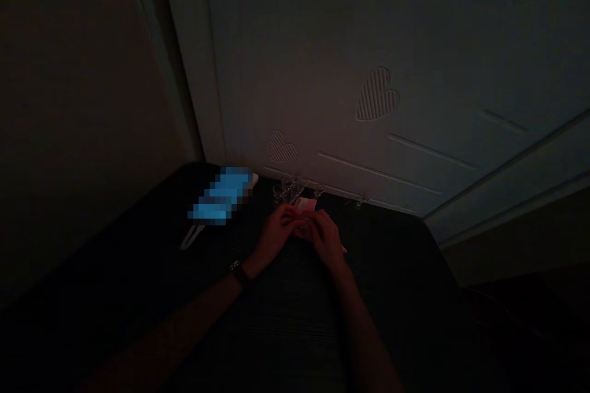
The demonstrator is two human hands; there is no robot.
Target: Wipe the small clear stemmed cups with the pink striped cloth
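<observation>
The scene is very dark. My left hand point(276, 230) and my right hand point(325, 236) meet over a dark table point(286, 319), both with fingers closed on a small pink paper-like piece point(305, 206) held between them. A watch sits on my left wrist point(239, 270). Just behind the hands stand several small clear glasses point(290, 187).
A glowing blue screen point(224, 196), blurred out, lies at the table's far left. A pale door with two heart-shaped cutouts point(377, 95) rises right behind the table. A wall stands at left; a small object point(359, 201) lies near the door's foot.
</observation>
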